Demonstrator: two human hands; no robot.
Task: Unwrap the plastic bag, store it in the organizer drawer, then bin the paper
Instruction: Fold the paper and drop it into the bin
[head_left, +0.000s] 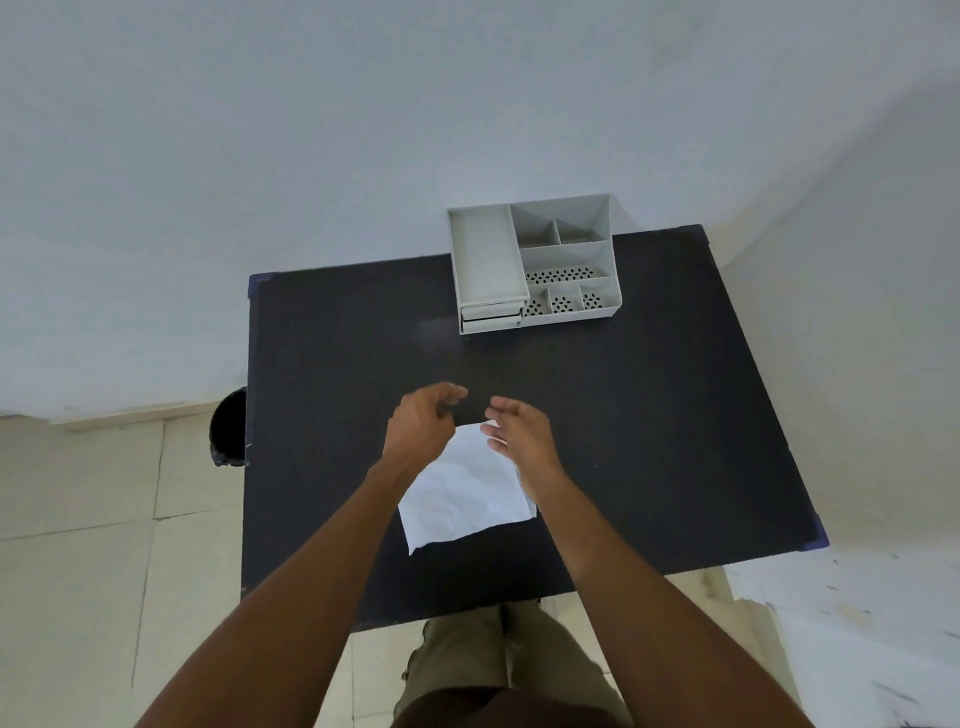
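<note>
While both hands are hovering half-curled, left hand (423, 423) and right hand (519, 431) aren't clearly pinching anything. Crinkled white paper sheet (465, 491) is lying just beneath them, probably for unwrapping; grey plastic organizer (566, 257) is sitting well beyond.

White paper (465, 491), creased, lies flat at the table's 6 o'clock. Grey compartmented organizer (535, 265) stands at 12 o'clock, drawers (491, 317) shut. Black bin (228, 428) at 9 o'clock.

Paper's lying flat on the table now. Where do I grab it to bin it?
Take the paper by its near-left corner, coming from the near side with the left hand. It looks slightly raised there, and the bin is off the table's left edge.
</note>
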